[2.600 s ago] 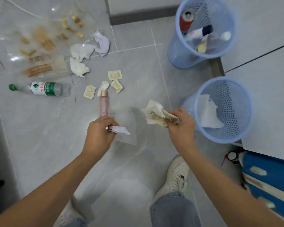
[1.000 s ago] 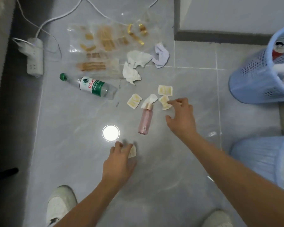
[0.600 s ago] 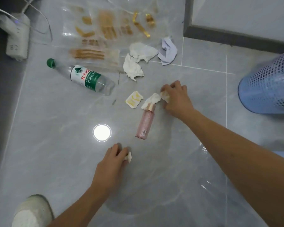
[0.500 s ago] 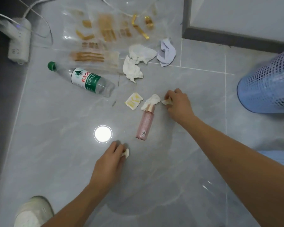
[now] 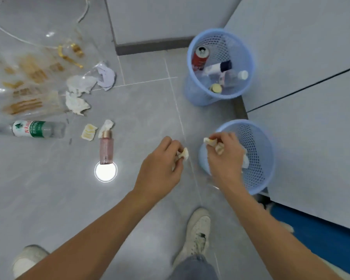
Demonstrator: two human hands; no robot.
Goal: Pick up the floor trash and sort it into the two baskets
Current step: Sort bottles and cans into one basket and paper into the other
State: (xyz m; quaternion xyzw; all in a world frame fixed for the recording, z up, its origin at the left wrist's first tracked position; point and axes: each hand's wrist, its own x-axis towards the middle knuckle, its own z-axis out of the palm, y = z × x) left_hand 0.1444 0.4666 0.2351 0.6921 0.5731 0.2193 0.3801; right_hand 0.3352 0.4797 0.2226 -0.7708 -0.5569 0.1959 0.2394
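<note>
My right hand (image 5: 224, 158) grips small cream paper scraps (image 5: 210, 142) over the left rim of the near blue basket (image 5: 261, 158), which holds white tissue. My left hand (image 5: 162, 168) pinches a small white paper scrap (image 5: 183, 154) just left of that basket. The far blue basket (image 5: 192, 63) holds a red can, bottles and a tube. On the floor lie a pink bottle (image 5: 106, 148), a cream packet (image 5: 88, 132), a small tissue (image 5: 107, 125), a green-labelled water bottle (image 5: 34, 129) and crumpled tissues (image 5: 77, 102).
Clear plastic wrappers with gold print (image 5: 28, 77) and a lilac paper wad (image 5: 107, 76) lie at the far left. Grey cabinet fronts (image 5: 301, 77) stand right of the baskets. My shoes (image 5: 196, 235) stand on the grey tiles; a lamp reflection (image 5: 106, 171) shines below the pink bottle.
Both hands have lifted off the floor with their scraps and swung right to the near basket. Two cream packets beside the pink bottle are gone from the floor. The view has turned right.
</note>
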